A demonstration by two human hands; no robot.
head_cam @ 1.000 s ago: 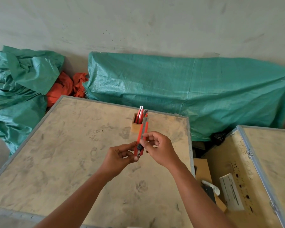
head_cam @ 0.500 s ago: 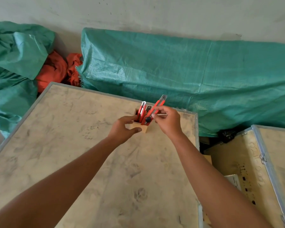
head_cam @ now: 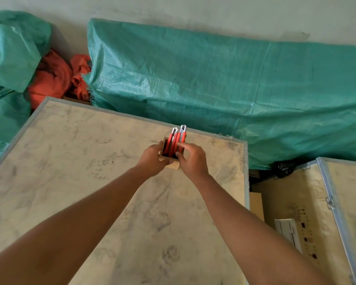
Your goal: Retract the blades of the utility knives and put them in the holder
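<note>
A small wooden holder (head_cam: 174, 166) stands near the far edge of a dusty crate top (head_cam: 70, 161). Several red utility knives (head_cam: 172, 138) stand upright in it, metal tips up. My left hand (head_cam: 152, 159) grips the holder's left side. My right hand (head_cam: 193, 159) is at its right side, thumb and index finger pinched on the rightmost red knife (head_cam: 182, 134), which stands inside the holder. The hands hide the holder's lower walls.
Green tarpaulin (head_cam: 214, 89) covers a bulky load behind the crate, with orange cloth (head_cam: 56, 79) at the back left. A second wooden crate (head_cam: 308, 212) with metal edging sits lower at the right, across a dark gap.
My right hand carried the red knife from in front of me forward and lowered it into the holder. My left hand let go of the knife and took the holder's side.
</note>
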